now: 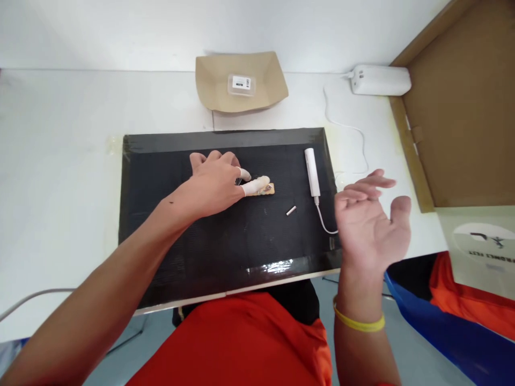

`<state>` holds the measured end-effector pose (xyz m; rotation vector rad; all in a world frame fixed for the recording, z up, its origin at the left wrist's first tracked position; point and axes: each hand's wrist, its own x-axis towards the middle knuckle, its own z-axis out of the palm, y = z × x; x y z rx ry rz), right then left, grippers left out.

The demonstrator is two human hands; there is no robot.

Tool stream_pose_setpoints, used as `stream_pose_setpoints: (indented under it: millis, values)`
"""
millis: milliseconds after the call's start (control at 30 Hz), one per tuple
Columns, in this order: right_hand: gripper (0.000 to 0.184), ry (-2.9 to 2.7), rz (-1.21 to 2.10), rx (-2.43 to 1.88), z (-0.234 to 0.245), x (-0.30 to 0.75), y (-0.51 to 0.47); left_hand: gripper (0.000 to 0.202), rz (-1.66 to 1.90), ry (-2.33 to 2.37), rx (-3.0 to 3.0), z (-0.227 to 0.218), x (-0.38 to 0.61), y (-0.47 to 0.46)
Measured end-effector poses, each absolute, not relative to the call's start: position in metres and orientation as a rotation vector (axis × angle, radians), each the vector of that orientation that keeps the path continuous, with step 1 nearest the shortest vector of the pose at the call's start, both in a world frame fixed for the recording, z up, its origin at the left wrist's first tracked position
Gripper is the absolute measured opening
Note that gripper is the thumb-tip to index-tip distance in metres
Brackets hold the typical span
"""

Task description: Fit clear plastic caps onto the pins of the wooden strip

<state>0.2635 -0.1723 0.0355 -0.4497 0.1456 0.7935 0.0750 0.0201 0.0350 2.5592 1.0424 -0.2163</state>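
My left hand (pixel 217 182) rests on the black mat (pixel 193 252), palm down. Its thumb and forefinger wear white finger cots and press on a small tan board (pixel 269 189) with a dark part on it. My right hand (pixel 372 220) hovers over the mat's right edge, palm up, fingers spread, holding nothing. A yellow band circles that wrist. A small metal cylinder (pixel 291 210) lies on the mat between the hands. A white pen-shaped tool (pixel 312 172) with a thin white cable lies upright near the mat's right side.
A brown paper tray (pixel 265 86) holding a small clear labelled box (pixel 241 84) sits behind the mat. A white power adapter (pixel 380 80) lies at the back right. A large cardboard box (pixel 462 107) stands at the right. The white table (pixel 60 161) surrounds the mat.
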Motion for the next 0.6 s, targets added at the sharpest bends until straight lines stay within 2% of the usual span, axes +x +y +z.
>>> stream_pose_setpoints:
  millis: [100, 167, 233, 400, 600]
  values:
    - [0.048, 0.265, 0.837, -0.046, 0.054, 0.272, -0.181, 0.032, -0.139, 1.017, 2.596, 0.027, 0.071, 0.019]
    - [0.048, 0.220, 0.807, -0.035, 0.062, 0.277, -0.185, 0.033, -0.108, 1.005, 2.594, 0.024, 0.070, 0.020]
    - [0.049, 0.050, 0.720, -0.257, 0.064, 0.280, -0.189, 0.035, -0.123, 1.024, 2.580, 0.024, 0.070, 0.021]
    - [0.053, -0.552, 0.266, -1.225, 0.053, 0.281, -0.202, 0.036, -0.310, 1.075, 2.502, 0.037, 0.075, 0.023]
    - [0.034, -0.856, 0.097, -1.563, 0.027, 0.266, -0.223, 0.034, -0.179, 1.109, 2.387, 0.045, 0.072, 0.018]
